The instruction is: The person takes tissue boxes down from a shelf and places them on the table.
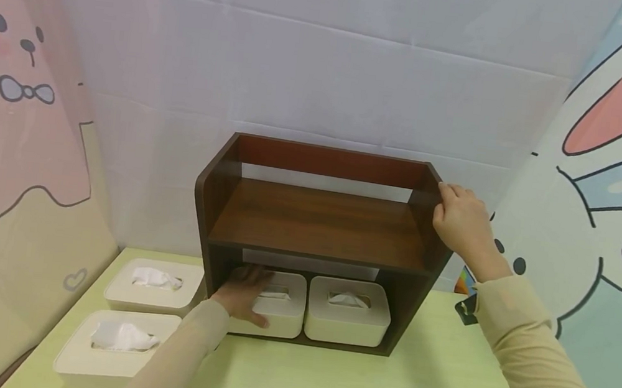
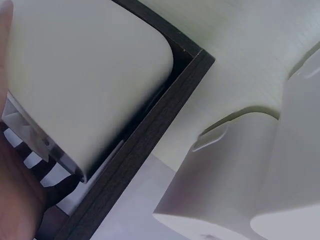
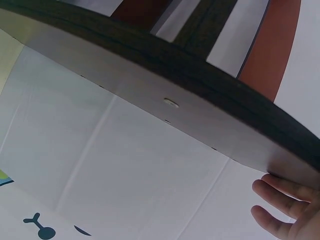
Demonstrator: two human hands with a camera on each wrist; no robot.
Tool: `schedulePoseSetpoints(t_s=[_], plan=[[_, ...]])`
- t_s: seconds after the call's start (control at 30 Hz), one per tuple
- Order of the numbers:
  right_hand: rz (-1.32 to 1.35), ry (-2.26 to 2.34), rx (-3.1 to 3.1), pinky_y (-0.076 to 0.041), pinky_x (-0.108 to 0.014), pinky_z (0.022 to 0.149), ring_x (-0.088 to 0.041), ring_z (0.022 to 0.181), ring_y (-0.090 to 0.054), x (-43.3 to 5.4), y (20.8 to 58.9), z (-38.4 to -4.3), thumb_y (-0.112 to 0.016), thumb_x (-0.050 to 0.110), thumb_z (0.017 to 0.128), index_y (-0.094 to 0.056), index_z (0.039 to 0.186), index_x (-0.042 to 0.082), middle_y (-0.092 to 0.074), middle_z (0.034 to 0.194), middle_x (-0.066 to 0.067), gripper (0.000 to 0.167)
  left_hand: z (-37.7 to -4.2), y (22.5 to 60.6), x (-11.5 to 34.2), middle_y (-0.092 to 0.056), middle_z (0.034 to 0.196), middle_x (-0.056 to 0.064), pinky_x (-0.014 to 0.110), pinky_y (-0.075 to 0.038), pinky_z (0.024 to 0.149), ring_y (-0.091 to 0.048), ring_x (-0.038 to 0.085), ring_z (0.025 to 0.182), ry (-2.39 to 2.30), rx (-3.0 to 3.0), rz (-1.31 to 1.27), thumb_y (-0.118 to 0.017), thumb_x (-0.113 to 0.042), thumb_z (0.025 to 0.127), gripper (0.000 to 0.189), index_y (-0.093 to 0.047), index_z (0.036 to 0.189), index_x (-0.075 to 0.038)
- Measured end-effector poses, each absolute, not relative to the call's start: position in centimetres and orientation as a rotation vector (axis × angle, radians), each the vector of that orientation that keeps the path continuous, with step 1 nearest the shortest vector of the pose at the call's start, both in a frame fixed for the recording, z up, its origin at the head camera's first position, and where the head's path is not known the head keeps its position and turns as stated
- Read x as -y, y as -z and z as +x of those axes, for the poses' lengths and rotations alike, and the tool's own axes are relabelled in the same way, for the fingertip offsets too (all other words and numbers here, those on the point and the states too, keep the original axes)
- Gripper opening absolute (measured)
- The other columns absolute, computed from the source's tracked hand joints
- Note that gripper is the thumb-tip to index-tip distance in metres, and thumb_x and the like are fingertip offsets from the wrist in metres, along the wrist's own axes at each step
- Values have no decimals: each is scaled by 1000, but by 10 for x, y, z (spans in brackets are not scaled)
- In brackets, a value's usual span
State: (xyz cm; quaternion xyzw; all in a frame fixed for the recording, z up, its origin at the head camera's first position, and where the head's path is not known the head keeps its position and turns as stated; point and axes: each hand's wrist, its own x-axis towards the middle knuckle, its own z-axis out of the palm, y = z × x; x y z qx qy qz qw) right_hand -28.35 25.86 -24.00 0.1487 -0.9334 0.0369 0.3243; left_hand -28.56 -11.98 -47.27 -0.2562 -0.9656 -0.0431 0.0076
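Note:
A dark brown two-tier wooden shelf (image 1: 320, 220) stands on the green table. In its lower tier, two cream tissue boxes sit side by side: a left one (image 1: 289, 317) and a right one (image 1: 347, 325). My left hand (image 1: 242, 293) rests on the left box, its fingers spread over the top and the thumb against the front. The left wrist view shows this box (image 2: 95, 75) inside the shelf's side panel (image 2: 135, 145). At the upper right, my right hand (image 1: 463, 221) grips the side panel's edge. Its fingers (image 3: 280, 202) lie along the outer face in the right wrist view.
Two more tissue boxes stand left of the shelf, one behind (image 1: 151, 300) and one in front (image 1: 103, 361), with tissues poking out. A white sheet (image 1: 322, 76) hangs behind. Cartoon-printed sheets flank both sides. A small dark object (image 1: 467, 309) lies at the right.

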Motion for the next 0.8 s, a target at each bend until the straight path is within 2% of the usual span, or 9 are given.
schedulePoseSetpoints(t_s=[0.23, 0.6, 0.8], plan=[[388, -109, 2443, -42, -57, 83, -48, 99, -52, -259, 239, -283, -40, 4, 82, -53, 116, -15, -55, 111, -32, 41, -286, 473, 117, -23, 149, 17, 54, -22, 107, -18, 38, 138, 136, 3036, -784, -74, -63, 58, 112, -26, 144, -10], [382, -117, 2461, -42, -58, 84, -48, 100, -52, -258, 241, -285, -40, 4, 83, -52, 117, -14, -55, 113, -31, 41, -290, 473, 117, -38, 142, 13, 52, -28, 105, -32, 33, 132, 125, 2982, -798, -77, -62, 52, 110, -35, 140, -10], [384, -125, 2462, -42, -58, 84, -48, 101, -51, -258, 240, -285, -40, 4, 83, -52, 117, -14, -55, 113, -32, 41, -288, 470, 116, -38, 142, 15, 52, -28, 104, -32, 35, 133, 105, 3003, -786, -76, -64, 53, 110, -35, 140, -11]])
